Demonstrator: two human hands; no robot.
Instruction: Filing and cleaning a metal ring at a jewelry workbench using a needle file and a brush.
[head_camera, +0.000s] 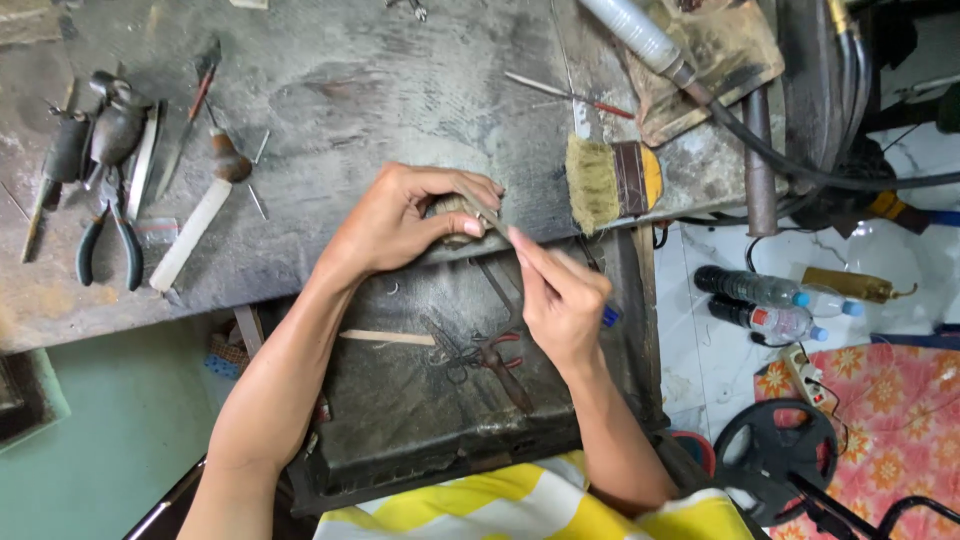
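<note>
A thin, dull metal strip (487, 214) is pinched at the counter (380, 90) edge, over a worn wooden peg. The left hand (405, 218) curls its fingers closed around peg and strip; the right hand (560, 295) grips a slim tool, forefinger stretched along it toward the strip. The counter is grey and scuffed, with pliers (108, 240) and a brush (612, 180); below sits a dark tray (420, 400), beside it bottles (770, 305) on a pale tiled floor

Both forearms were left bare, with no sleeves, gloves, rings or watch to be seen on the left hand (395, 222) or the right hand (560, 300). A garment of broad yellow and white stripes (520, 510) was worn over the lap.
</note>
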